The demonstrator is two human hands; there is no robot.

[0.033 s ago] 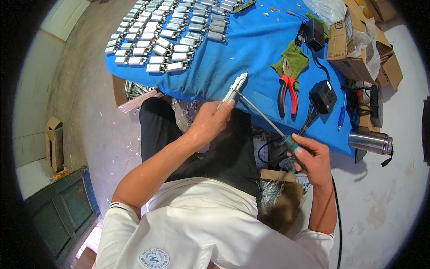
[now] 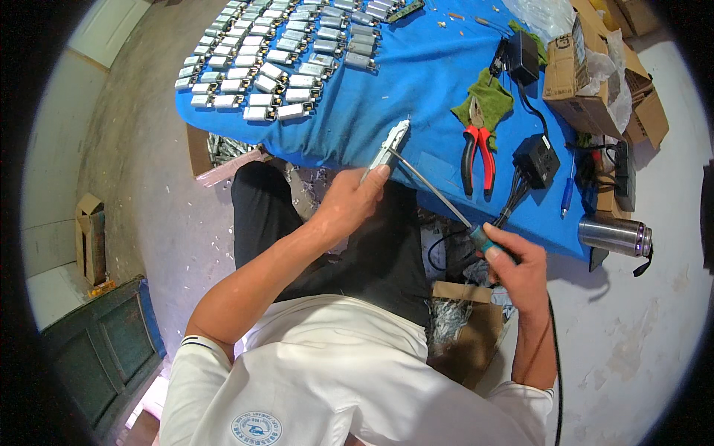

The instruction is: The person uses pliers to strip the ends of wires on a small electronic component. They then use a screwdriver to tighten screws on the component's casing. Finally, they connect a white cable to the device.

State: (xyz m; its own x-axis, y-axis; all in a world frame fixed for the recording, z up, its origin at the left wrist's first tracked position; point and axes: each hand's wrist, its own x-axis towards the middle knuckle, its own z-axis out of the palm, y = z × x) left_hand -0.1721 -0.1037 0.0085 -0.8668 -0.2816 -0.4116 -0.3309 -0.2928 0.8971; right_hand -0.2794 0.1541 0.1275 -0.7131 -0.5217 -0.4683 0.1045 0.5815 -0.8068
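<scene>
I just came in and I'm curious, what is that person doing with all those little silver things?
A person sits at a blue table. The left hand holds one small silver block at the table's edge. The right hand holds a long screwdriver, its tip against that block. Rows of similar silver blocks lie on the table, with red pliers nearby.

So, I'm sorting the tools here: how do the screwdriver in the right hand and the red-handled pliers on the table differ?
The screwdriver is held by the right hand, its long thin shaft slanting up to the silver part in the left hand; the pliers lie untouched on the blue table. The screwdriver has one teal handle; the pliers have two red ones, spread slightly. The pliers' head rests on a green cloth. Both are hand tools.
</scene>
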